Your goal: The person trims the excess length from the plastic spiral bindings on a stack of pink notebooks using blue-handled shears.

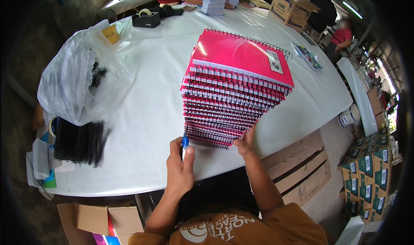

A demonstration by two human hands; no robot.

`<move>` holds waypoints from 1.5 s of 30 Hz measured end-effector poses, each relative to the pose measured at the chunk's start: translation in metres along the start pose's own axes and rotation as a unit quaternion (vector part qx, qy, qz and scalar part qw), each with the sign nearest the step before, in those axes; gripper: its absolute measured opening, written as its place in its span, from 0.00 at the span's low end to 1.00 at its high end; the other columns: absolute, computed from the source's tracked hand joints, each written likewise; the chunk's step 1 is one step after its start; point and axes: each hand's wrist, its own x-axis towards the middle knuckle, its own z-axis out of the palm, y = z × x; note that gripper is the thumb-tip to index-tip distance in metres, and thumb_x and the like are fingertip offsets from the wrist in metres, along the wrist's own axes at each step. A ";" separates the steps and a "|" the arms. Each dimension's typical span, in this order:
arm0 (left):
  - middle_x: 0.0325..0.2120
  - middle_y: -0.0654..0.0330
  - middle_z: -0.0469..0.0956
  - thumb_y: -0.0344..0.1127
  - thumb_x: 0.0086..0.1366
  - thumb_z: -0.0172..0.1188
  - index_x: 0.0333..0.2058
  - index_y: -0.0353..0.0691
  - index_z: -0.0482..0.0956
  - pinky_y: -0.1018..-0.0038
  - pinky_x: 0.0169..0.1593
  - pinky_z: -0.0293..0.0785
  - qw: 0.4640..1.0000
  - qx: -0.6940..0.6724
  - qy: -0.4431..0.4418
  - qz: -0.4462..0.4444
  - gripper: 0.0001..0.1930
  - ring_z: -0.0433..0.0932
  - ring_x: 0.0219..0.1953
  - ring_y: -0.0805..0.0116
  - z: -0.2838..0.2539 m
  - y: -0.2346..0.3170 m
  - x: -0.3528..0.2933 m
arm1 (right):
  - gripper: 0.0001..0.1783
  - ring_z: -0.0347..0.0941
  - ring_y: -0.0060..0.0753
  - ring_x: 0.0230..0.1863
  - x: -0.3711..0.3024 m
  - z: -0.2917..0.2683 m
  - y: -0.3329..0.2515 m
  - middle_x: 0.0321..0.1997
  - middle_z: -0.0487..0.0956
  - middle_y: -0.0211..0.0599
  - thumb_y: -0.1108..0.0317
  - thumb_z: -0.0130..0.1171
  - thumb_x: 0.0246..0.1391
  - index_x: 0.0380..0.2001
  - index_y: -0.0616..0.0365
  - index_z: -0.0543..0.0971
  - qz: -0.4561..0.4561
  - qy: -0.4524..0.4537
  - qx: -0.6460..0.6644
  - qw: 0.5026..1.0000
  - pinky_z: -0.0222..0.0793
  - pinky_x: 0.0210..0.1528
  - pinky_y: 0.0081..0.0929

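Observation:
A tall stack of pink spiral-bound notebooks (235, 87) stands on the white table (146, 115) in front of me. My left hand (180, 167) is at the stack's lower left corner, fingers closed around a small blue object (185, 140), likely a pen or tool. My right hand (246, 142) rests open against the bottom right of the stack, fingers touching the lowest notebooks. The top notebook lies slightly askew, its black wire binding toward the far side.
A clear plastic bag (75, 79) of black spiral bindings sits at the left, with loose black coils (79, 142) beside it. A tape dispenser (145, 19), stacked notebooks (213, 5) and people are at the far end. Cardboard boxes (366, 176) and a wooden pallet (297, 163) stand right.

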 end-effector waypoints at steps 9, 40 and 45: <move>0.31 0.54 0.70 0.60 0.65 0.35 0.50 0.38 0.63 0.57 0.40 0.73 0.777 -0.549 -0.211 -0.222 0.30 0.73 0.30 0.58 -0.011 -0.007 0.003 | 0.73 0.44 0.44 0.66 -0.001 0.005 -0.002 0.66 0.46 0.48 0.34 0.66 0.30 0.64 0.65 0.34 -0.008 -0.003 -0.015 1.000 0.40 0.65 0.42; 0.33 0.54 0.72 0.58 0.64 0.41 0.45 0.40 0.70 0.60 0.41 0.73 0.717 -0.644 -0.103 -0.247 0.27 0.73 0.36 0.58 -0.023 -0.062 0.010 | 0.69 0.43 0.50 0.65 0.012 0.003 -0.023 0.65 0.46 0.54 0.30 0.61 0.32 0.64 0.65 0.39 -0.081 -0.011 -0.130 0.988 0.45 0.62 0.44; 0.33 0.54 0.72 0.59 0.64 0.41 0.45 0.40 0.70 0.60 0.40 0.73 0.719 -0.646 -0.100 -0.236 0.27 0.73 0.36 0.58 -0.023 -0.063 0.009 | 0.69 0.43 0.50 0.65 0.012 0.002 -0.025 0.65 0.46 0.54 0.29 0.61 0.32 0.64 0.65 0.39 -0.077 -0.012 -0.130 0.988 0.45 0.62 0.44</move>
